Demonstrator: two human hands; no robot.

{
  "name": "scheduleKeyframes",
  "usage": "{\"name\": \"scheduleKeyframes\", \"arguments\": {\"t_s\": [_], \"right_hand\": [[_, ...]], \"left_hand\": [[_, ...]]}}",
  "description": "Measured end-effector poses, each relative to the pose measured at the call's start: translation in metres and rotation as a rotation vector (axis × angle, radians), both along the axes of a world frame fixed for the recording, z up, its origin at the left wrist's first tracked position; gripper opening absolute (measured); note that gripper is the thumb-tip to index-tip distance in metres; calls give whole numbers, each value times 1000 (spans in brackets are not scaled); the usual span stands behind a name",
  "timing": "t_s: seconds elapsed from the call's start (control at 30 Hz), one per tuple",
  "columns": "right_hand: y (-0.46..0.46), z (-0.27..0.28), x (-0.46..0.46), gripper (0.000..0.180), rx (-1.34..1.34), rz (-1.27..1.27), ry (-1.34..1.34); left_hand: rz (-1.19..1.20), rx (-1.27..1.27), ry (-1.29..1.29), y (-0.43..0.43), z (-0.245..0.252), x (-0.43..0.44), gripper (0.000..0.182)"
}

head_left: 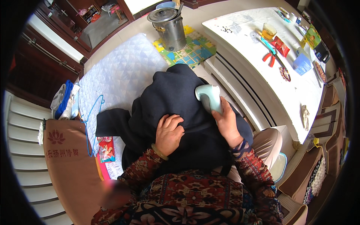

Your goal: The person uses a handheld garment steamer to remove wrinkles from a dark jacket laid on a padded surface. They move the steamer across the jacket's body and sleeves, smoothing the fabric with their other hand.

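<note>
A dark navy garment [174,92] of thick cloth is spread across my lap, with one sleeve [112,122] stretched out to the left. My left hand [170,133] holds the cloth down near its middle, fingers bent and a bangle at the wrist. In my right hand [226,121] is a mint-green fabric shaver [209,97], gripped by its handle. Its round head points left, close over the garment's right side. Whether the head touches the cloth is hidden from this angle.
A quilted pale-blue pad [118,67] lies ahead, with a blue hanger [91,126] and red packet [106,150] at left. The white table [253,25] on the right bears pliers [270,53], a glass cup [269,31] and a bracelet [285,74]. A lidded metal pot [171,33] stands beyond.
</note>
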State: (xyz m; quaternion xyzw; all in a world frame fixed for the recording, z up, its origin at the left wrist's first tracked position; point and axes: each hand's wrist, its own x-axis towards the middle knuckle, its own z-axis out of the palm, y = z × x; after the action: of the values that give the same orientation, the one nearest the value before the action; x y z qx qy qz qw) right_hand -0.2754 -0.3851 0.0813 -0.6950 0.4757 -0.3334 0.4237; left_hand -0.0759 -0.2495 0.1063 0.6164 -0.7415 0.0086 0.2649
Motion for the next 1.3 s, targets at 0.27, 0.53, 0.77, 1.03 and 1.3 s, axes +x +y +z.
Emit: {"name": "scheduleKeyframes", "arguments": {"t_s": [0.27, 0.53, 0.77, 1.03, 1.3], "right_hand": [[16, 3, 12, 64, -198, 88, -21], [47, 16, -8, 73, -427, 150, 254], [14, 16, -25, 63, -110, 61, 117], [36, 21, -31, 63, -8, 53, 56], [30, 34, -13, 66, -289, 106, 154]], "left_hand": [[13, 24, -1, 1, 1, 0, 12], [14, 23, -8, 3, 1, 1, 13], [38, 32, -15, 12, 7, 20, 14], [120, 103, 56, 23, 7, 33, 16], [103, 126, 111, 24, -1, 38, 18]]}}
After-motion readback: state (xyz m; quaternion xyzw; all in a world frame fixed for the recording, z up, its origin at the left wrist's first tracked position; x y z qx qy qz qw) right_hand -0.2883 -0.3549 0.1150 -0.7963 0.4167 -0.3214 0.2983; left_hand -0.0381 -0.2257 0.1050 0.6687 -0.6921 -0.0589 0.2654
